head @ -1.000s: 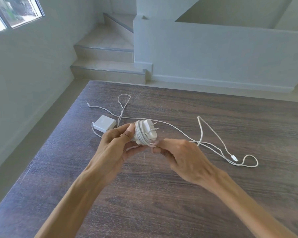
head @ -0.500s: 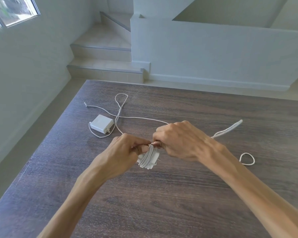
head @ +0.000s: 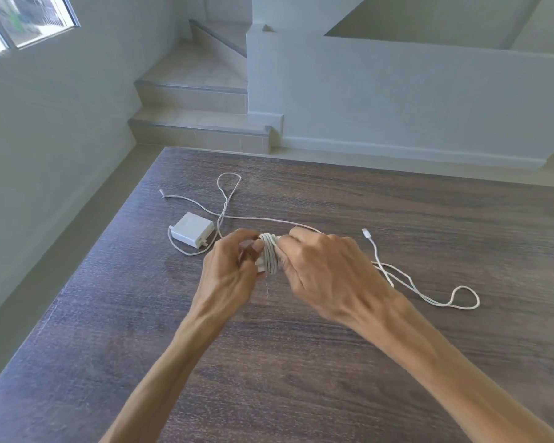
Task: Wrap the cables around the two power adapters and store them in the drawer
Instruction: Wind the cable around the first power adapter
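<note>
A white power adapter [head: 267, 255] with several turns of white cable round it is held above the dark wooden table [head: 301, 362]. My left hand [head: 229, 270] grips the adapter from the left. My right hand [head: 327, 266] holds the cable against the adapter's right side. The loose end of that cable [head: 406, 279] trails to the right on the table and ends in a plug. A second white adapter [head: 192, 229] lies flat further left, its own cable [head: 226, 199] spread loose behind it. No drawer is in view.
The table's left edge runs diagonally past a pale wall with a window at top left. Tiled steps [head: 199, 123] and a low white wall stand beyond the table's far edge.
My right hand has carried the cable round the adapter again. The loose tail on the right has shifted and its plug end now lies further up the table.
</note>
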